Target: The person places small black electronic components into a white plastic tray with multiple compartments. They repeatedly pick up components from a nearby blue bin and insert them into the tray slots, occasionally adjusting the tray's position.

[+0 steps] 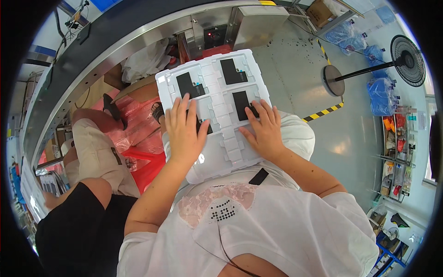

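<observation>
A white plastic tray (217, 157) with moulded compartments rests on my lap. Several flat black L-shaped parts, which look like battery packs, lie in its compartments: one at the upper left (187, 85), another at the upper right (233, 71). My left hand (184, 131) lies open with fingers spread over the part below the upper-left one, mostly hiding it. Spread fingers of my right hand (265, 127) touch the right edge of the lower-right part (240, 105). Neither hand grips anything. A small black rectangular piece (259, 176) lies by my shirt hem.
Beyond the tray runs a metal-edged workbench (138, 46) with a steel box (260, 25). A seated person in beige shorts (99, 147) is close on my left. At right stand a black fan (406, 60), large blue water bottles (382, 94) and a shelf rack (398, 152).
</observation>
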Demonstrator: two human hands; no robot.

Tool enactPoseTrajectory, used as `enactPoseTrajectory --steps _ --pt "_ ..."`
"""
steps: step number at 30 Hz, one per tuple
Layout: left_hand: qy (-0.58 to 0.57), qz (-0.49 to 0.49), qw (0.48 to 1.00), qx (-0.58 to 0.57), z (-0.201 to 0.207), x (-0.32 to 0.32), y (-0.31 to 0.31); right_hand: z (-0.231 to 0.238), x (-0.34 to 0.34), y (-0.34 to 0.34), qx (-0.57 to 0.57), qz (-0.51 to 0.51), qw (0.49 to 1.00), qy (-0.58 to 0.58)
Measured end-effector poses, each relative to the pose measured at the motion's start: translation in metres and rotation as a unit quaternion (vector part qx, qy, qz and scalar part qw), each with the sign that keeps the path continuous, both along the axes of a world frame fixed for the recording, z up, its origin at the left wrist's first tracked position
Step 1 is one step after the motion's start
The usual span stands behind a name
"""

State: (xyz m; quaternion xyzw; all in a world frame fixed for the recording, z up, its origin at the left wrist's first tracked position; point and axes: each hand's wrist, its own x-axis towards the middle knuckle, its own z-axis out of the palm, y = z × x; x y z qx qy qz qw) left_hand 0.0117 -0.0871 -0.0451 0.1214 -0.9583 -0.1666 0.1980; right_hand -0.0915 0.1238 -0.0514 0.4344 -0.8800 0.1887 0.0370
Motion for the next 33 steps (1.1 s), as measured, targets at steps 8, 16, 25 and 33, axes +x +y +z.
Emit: enactPoseTrajectory --steps 8,16,25,33 --pt "-0.161 -0.006 0.982 -0.102 -0.001 -0.016 -0.016 0.029 -0.020 -0.028 -0.113 0.047 0.992 0.024" --pt "0.086 0.058 0.995 0.000 0.035 -0.040 -0.046 0.092 -0.089 -0.125 -0.294 0.129 0.936 0.148" --pt "0.298 0.369 0.876 -0.083 0.125 -0.105 -0.266 0.168 -0.147 -0.341 -0.050 -0.027 0.993 0.099" --pt "-0.080 0.428 0.896 -0.089 0.109 -0.137 -0.330 0.116 -0.200 -0.392 -0.091 -0.239 0.964 0.067"
